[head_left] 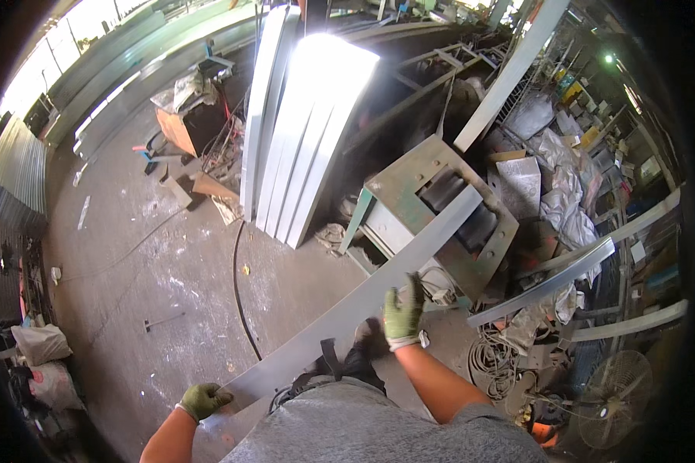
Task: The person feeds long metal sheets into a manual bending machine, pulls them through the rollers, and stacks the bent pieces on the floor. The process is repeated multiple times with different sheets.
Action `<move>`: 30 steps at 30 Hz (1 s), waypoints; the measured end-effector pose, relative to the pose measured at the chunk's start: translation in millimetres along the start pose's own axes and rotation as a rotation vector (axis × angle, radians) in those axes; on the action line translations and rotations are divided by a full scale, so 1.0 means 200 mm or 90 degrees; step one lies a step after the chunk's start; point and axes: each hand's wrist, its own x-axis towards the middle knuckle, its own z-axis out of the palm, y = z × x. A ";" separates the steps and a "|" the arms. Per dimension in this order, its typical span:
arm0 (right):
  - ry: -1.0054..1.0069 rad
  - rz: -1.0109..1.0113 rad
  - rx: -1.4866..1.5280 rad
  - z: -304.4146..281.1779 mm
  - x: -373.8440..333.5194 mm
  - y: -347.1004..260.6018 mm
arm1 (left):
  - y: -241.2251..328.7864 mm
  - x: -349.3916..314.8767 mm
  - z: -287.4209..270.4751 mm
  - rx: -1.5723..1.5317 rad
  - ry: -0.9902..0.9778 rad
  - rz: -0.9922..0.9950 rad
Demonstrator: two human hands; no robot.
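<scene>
The person holds a long flat grey sheet-metal strip (363,305) that runs slantwise from the lower left, in front of the body, up to the right into a grey-green steel roller machine (440,212). The left hand (203,400), in a green work glove, is closed around the near end of the strip at its lower edge. The right hand (403,312), gloved the same way, grips the strip's right edge further along, close to the machine's front. The strip's far end lies across the dark rollers inside the machine's rectangular frame.

Behind the machine a stack of pale folded metal panels (301,131) leans upright, glaring in the light. A black cable (239,293) snakes over the concrete floor (147,255) just left of the strip. To the right, several long grey metal channels (548,282) jut out beside the machine, with crumpled plastic sheeting (564,193) piled behind them. A coil of wire (490,363) lies near the right forearm, and a round floor fan (614,397) stands at the lower right. An orange-brown cabinet (185,123) sits at the far left, and filled sacks (42,359) lie along the left edge.
</scene>
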 end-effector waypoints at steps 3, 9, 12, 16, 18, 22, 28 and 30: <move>0.066 0.369 0.128 -0.01 0.04 0.06 | 0.09 -0.02 -0.06 0.077 0.119 0.061; -0.234 0.561 0.886 -0.14 0.17 -0.13 | 0.35 0.09 -0.19 0.223 0.582 0.466; -0.214 0.525 1.022 -0.25 0.34 -0.23 | 0.45 0.14 -0.31 0.293 0.674 0.552; -0.225 0.445 1.108 -0.40 0.44 -0.26 | 0.54 0.29 -0.30 0.287 0.779 0.536; -0.220 0.470 1.117 -0.46 0.48 -0.24 | 0.59 0.44 -0.21 0.287 0.692 0.452; -0.092 0.401 1.002 -0.55 0.55 -0.20 | 0.69 0.59 0.03 0.266 0.382 0.438; -0.094 0.250 0.639 -0.90 0.72 -0.29 | 1.09 0.53 -0.14 0.182 0.512 0.636; -0.106 0.204 0.457 -1.00 0.77 -0.41 | 1.26 0.40 -0.30 0.166 0.602 0.683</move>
